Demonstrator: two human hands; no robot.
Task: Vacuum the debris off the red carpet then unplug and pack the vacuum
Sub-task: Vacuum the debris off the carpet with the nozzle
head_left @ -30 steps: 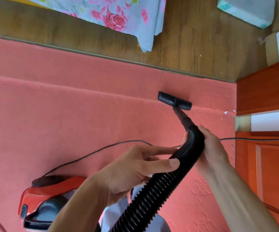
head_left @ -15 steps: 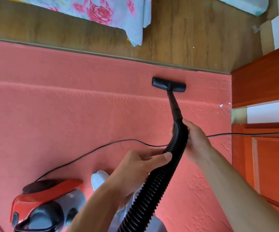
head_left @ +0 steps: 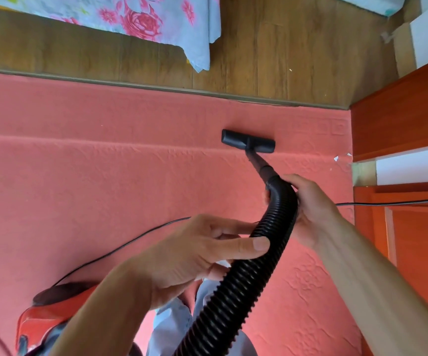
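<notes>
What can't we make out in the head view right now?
All head view.
- Vacuum body: mostly behind the left arm, cut by the bottom edge.
- Power cord: exits the right edge; plug unseen.
- White scraps by the cabinet: too small to identify.
- Right hand: fingers mostly behind the hose.

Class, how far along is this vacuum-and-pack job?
Done: most of the red carpet in view looks debris-free. In hand: left hand and right hand hold the black ribbed hose, its flat black nozzle on the carpet. Left: white scraps by the carpet's right edge, then unplugging the thin black cable and packing the red vacuum body.
</notes>
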